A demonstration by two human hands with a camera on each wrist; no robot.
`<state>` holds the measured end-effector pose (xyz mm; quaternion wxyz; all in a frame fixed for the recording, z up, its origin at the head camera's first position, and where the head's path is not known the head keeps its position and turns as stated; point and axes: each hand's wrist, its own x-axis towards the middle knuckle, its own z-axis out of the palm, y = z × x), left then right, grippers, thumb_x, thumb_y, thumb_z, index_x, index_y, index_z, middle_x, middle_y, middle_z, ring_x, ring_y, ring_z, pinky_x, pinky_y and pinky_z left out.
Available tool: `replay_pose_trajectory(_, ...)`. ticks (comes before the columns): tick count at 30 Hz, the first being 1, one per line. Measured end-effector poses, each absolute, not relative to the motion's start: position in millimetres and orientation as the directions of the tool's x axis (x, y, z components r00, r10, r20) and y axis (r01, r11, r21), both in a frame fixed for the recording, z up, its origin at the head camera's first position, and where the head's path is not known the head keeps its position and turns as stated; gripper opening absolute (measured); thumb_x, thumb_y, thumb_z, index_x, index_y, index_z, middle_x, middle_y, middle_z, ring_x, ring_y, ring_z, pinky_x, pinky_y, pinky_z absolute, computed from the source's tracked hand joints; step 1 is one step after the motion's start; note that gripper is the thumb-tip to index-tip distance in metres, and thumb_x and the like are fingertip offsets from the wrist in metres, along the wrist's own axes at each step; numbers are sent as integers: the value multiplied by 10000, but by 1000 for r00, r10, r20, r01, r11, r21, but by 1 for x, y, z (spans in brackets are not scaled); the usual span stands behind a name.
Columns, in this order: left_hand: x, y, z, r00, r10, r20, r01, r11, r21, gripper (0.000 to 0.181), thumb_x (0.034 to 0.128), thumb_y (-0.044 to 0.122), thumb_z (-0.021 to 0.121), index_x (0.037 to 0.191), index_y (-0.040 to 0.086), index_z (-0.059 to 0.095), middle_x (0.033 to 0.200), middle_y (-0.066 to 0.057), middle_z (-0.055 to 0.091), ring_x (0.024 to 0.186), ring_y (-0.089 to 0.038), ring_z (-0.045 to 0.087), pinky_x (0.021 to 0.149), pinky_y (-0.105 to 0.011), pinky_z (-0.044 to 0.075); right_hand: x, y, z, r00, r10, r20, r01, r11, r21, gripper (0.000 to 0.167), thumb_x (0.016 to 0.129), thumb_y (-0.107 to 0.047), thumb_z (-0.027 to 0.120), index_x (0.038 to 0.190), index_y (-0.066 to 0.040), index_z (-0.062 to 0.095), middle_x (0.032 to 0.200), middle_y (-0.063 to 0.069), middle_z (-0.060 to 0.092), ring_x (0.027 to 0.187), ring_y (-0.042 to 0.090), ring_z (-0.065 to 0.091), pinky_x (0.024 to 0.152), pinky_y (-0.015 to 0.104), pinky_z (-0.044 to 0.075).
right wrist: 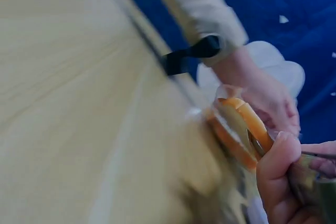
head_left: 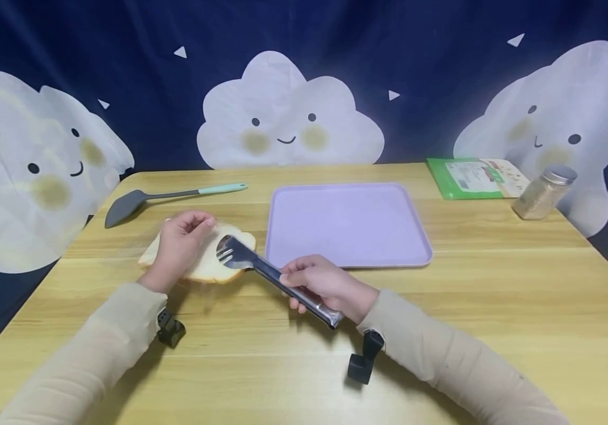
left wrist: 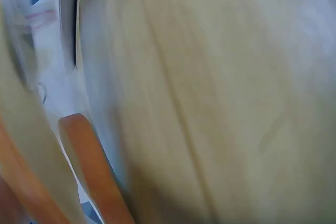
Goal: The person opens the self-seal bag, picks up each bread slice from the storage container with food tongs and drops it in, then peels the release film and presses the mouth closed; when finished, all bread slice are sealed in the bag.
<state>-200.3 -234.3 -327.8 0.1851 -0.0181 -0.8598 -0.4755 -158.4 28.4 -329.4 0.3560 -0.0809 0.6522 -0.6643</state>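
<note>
White, brown-crusted bread (head_left: 209,267), metal tongs (head_left: 267,268) within curled right grip (head_left: 325,284), left grip (head_left: 179,245) of unclear hold

Below centre, the right hand (head_left: 332,283) grips tongs (head_left: 268,271) — tips at the bread (head_left: 209,267) left of centre, left hand (head_left: 180,243) over it — with a lilac tray (head_left: 346,224) right of centre.

I have room between the rectangular lilac tray (head_left: 349,224) and clear silver-lidded jar (head_left: 540,196); silver metal tongs (head_left: 270,273) obstruct the tray's near-left corner.
</note>
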Motion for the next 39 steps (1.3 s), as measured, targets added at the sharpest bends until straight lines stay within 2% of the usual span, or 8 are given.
replay_pose_trajectory(3,-201,-232,-328,-928,-142,343,214,551,806,199,893,142,620,934,-46,670,718,226,563,666,15,503,584,-111,422,-160,29,-329,-735,-576,-357,372,98,-923,274,905,-34,497,1131,119,491,735,105,532,478,107,518,437,182,455)
replay_pose_trajectory(8,-200,-230,-328,-932,-146,333,202,553,808,219,903,167,607,935,-41,670,785,37,634,661,2,504,578,-117,430,-158,26,-332,-703,-602,-379,383,129,-915,247,907,-27,497,1107,118,493,724,88,531,476,104,524,444,180,459)
replay_pose_trajectory(10,-200,-229,-327,-934,-149,324,190,559,807,238,907,188,602,934,-38,672,794,10,638,665,-4,503,579,-119,429,-158,26,-332,-715,-588,-378,381,126,-916,241,906,-25,496,1102,116,498,714,90,530,473,104,521,438,182,456)
replay_pose_trajectory(13,-200,-229,-325,-930,-177,324,177,555,812,264,906,217,604,928,-35,676,755,70,611,671,-15,489,577,-118,412,-159,25,-329,-754,-552,-356,359,106,-927,240,905,-25,496,1099,117,507,704,109,525,466,113,515,426,190,451)
replay_pose_trajectory(17,-201,-227,-324,-922,-204,328,187,509,840,275,906,215,606,930,-52,666,708,130,564,663,-20,465,566,-119,396,-161,20,-327,-760,-546,-353,337,133,-932,228,907,-32,502,1086,111,509,697,97,518,464,111,518,423,194,450)
replay_pose_trajectory(26,-201,-233,-327,-926,-251,282,111,533,839,281,919,241,585,967,-26,659,776,9,613,683,-12,491,605,-106,420,-152,15,-330,-766,-544,-344,270,214,-939,214,900,-26,519,1083,84,504,717,89,509,455,133,508,409,213,447)
replay_pose_trajectory(34,-199,-232,-326,-907,-252,338,163,528,833,248,911,195,597,950,-41,662,754,-30,617,648,-17,479,582,-120,409,-146,17,-326,-771,-537,-341,297,171,-940,235,902,-28,506,1096,105,502,710,87,508,465,115,513,426,198,453)
replay_pose_trajectory(39,-200,-235,-322,-927,-186,326,172,563,808,269,914,225,594,958,-31,664,721,97,585,660,-6,478,588,-113,407,-149,22,-325,-805,-508,-308,240,197,-951,219,903,-25,509,1087,94,509,719,99,504,463,128,503,419,213,450)
